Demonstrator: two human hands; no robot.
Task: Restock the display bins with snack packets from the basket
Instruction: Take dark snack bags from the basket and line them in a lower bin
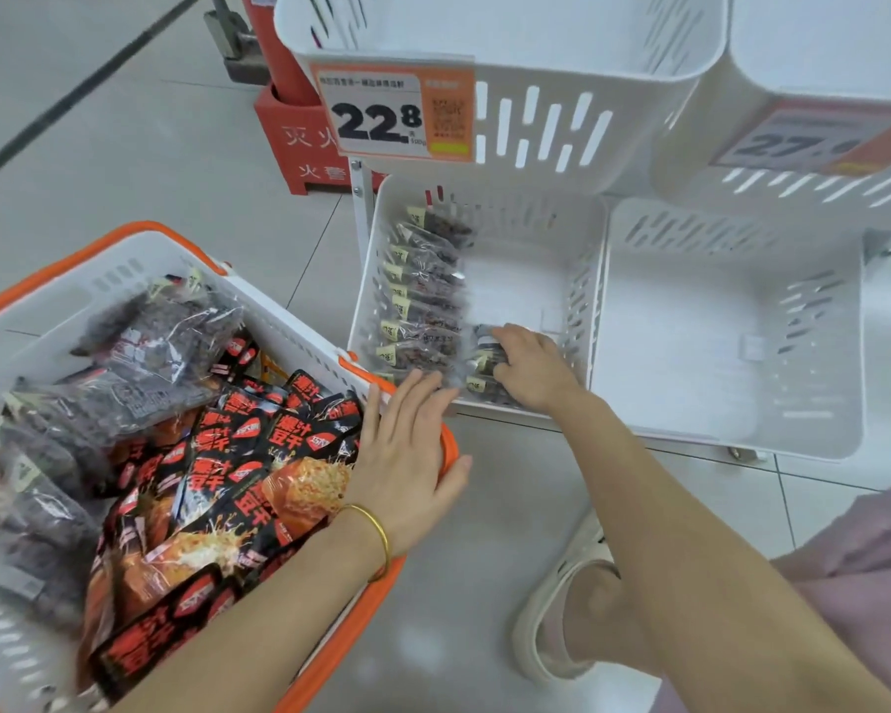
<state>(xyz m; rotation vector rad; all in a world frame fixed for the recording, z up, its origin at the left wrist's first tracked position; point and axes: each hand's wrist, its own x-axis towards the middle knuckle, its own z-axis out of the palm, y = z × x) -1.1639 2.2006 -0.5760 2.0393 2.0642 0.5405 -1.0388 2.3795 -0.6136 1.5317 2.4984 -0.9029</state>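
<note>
A white basket (37, 321) with an orange rim sits on the tiled floor at the left. It is heaped with dark snack packets (145, 352) in clear wrap and, nearer its right side, red-and-black packets (237, 455). The left hand (407, 455) is held over the basket's right rim, flat with fingers straight and slightly spread, holding nothing (a gold bangle (376, 532) circles the wrist). Above it, a price tag (381, 115) reading 22.8 hangs on an upper white bin (536, 120). Below that stands a lower display bin (536, 223), with a row of dark packets (423, 301) lined along its left wall. At the bin's near edge the right hand (531, 367) curls its fingers over a small packet (484, 362) just beside that row. To the right is a second lower bin (716, 326), touching the first.
</note>
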